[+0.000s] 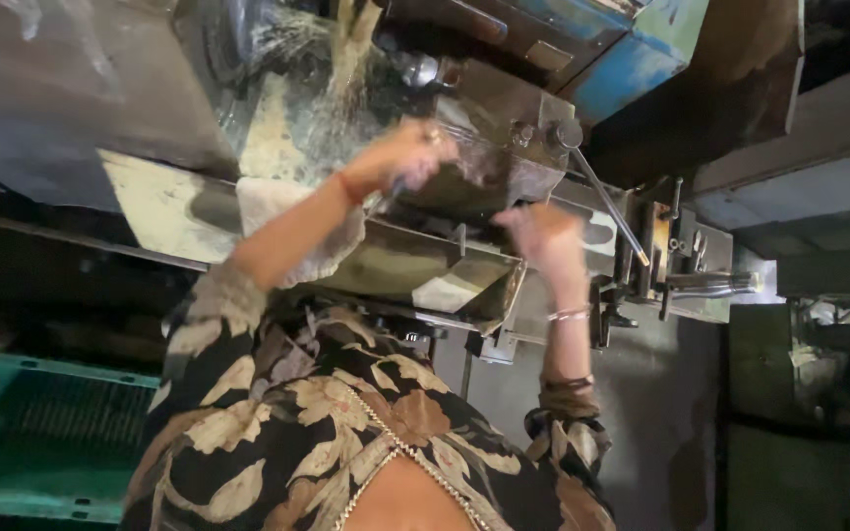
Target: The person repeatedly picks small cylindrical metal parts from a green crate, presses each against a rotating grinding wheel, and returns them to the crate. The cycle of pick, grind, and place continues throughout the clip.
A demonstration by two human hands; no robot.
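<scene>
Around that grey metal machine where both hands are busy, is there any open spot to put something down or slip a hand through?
Open room: the slanted metal chute between the two forearms. Crowded: the left hand and right hand press close at the machine's grey clamp block, with a thin steel lever rod and bolted brackets packed alongside.

glossy metal lever [607, 206], chipped blue-painted metal housing [632, 64]

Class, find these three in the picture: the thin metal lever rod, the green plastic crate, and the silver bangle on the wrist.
Thin metal lever rod [610, 205], head view, mid-shaft.
Green plastic crate [22, 374], head view, top rim.
Silver bangle [570, 314], head view, front of band.
</scene>
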